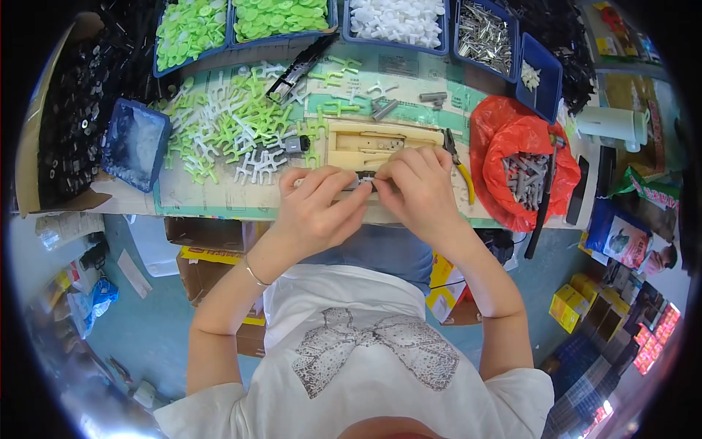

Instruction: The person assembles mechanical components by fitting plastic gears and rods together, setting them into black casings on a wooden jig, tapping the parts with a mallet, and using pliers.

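Between the fingertips of both hands is a small black part with a white piece in it (365,177), mostly covered by the fingers. My left hand (319,206) pinches it from the left. On the other side, my right hand (420,189) grips it with thumb and fingers closed. Just behind them lies a cream-coloured fixture block (351,139) with a recess and a metal plate. Pliers with yellow handles (462,172) rest beside the right hand. Loose green and white Y-shaped plastic pieces (234,121) are heaped to the left, near a small black part (296,143).
Blue bins of green discs (280,18), white pieces (396,23) and metal pins (484,35) line the back. A red bag (488,121) of grey tubes sits right. A blue tray (135,145) and a cardboard box of black parts (77,121) stand left. One long black part (301,67) lies behind.
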A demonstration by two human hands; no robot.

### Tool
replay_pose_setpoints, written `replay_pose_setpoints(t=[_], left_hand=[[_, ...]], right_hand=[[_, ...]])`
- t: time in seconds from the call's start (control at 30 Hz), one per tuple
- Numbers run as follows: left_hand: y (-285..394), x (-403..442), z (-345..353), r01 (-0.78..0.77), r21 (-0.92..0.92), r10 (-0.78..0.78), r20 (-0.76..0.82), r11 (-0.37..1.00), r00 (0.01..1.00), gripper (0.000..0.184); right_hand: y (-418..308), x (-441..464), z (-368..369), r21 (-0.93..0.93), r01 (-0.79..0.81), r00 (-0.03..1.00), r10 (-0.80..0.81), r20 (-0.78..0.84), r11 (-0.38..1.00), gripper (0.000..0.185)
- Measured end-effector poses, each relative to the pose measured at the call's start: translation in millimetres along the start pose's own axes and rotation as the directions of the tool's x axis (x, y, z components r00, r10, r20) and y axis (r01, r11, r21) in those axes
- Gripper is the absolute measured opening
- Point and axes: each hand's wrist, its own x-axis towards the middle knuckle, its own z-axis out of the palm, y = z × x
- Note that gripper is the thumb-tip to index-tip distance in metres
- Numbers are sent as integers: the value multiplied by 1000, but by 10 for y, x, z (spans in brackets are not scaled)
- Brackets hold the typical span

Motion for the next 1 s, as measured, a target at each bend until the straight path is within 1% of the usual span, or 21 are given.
replay_pose_setpoints(t=[0.03, 0.1, 0.13, 0.2, 0.23, 0.27, 0.3, 0.33, 0.37, 0.4, 0.43, 0.47, 0.5, 0.53, 0.6, 0.67, 0.7, 0.77, 0.9, 0.97, 1.0], left_hand=[[10, 2, 11, -2, 26, 2, -17, 1000, 1000, 32], [38, 17, 1, -10, 55, 12, -30, 998, 999, 32], [36, 29, -8, -20, 84, 24, -42, 996, 999, 33], [26, -40, 47, -35, 102, 43, -77, 994, 996, 31], [28, -71, 65, -42, 115, 54, -103, 992, 993, 29], [21, -84, 28, 5, -2, -5, -103, 1000, 995, 29], [-5, -59, -22, 5, -3, -6, -104, 1000, 995, 29], [-43, -12, -91, 36, 8, -34, -153, 999, 988, 28], [-93, 38, -148, 69, 20, -63, -204, 997, 977, 28], [-177, 100, -177, 103, 48, -88, -255, 994, 963, 28], [-243, 191, -236, 106, 56, -88, -263, 993, 961, 28], [-297, 287, -315, 198, 80, -169, -275, 977, 946, 25], [-355, 350, -373, 289, 101, -250, -286, 952, 925, 22], [-423, 383, -404, 293, 107, -251, -292, 950, 923, 22], [-554, 420, -447, 339, 171, -292, -250, 925, 923, 19], [-656, 471, -458, 340, 215, -278, -273, 916, 921, 16], [-696, 504, -472, 348, 230, -278, -286, 909, 917, 15], [-778, 596, -497, 353, 245, -276, -299, 903, 914, 14], [-999, 836, -477, 384, 248, -289, -344, 890, 893, 15], [-1081, 996, -417, 366, 357, -198, -427, 859, 882, 17], [-1125, 1068, -372, 359, 394, -169, -441, 846, 881, 18]], right_hand=[[-10, -7, -4, -3, 0, 1000, 0, -1, 1000, 23], [-35, -11, -6, 13, -59, 998, 59, -18, 998, 18], [-42, 8, -53, 9, -54, 998, 54, -24, 998, 18], [-8, 93, -253, 59, -61, 997, 64, -41, 996, 21], [46, 148, -366, 33, -51, 993, 54, -108, 998, 23], [144, 199, -467, -8, -98, 981, 95, -171, 995, 21], [263, 257, -568, -43, -154, 963, 141, -230, 987, 19], [400, 384, -689, -15, -247, 947, 238, -216, 969, 15], [595, 510, -748, 76, -308, 916, 317, -245, 948, 13], [746, 604, -815, -179, -337, 923, 287, -256, 924, 14], [950, 659, -809, -408, -277, 945, 171, -277, 870, 16], [1062, 712, -786, -406, -266, 947, 159, -279, 874, 16], [1142, 754, -755, -490, -270, 958, 180, -223, 829, 17], [1182, 798, -734, -572, -266, 964, 206, -169, 776, 17], [1152, 903, -708, -579, -264, 964, 196, -178, 772, 15], [1098, 984, -724, -616, -289, 954, 277, -119, 733, 14], [1105, 998, -716, -614, -291, 953, 278, -120, 734, 14], [1137, 1039, -707, -609, -258, 965, 235, -119, 750, 12], [1214, 1058, -671, -640, -218, 974, 204, -97, 736, 12], [1267, 1035, -669, -529, -257, 965, 183, -188, 809, 13], [1265, 1038, -674, -532, -253, 966, 180, -186, 808, 13]])
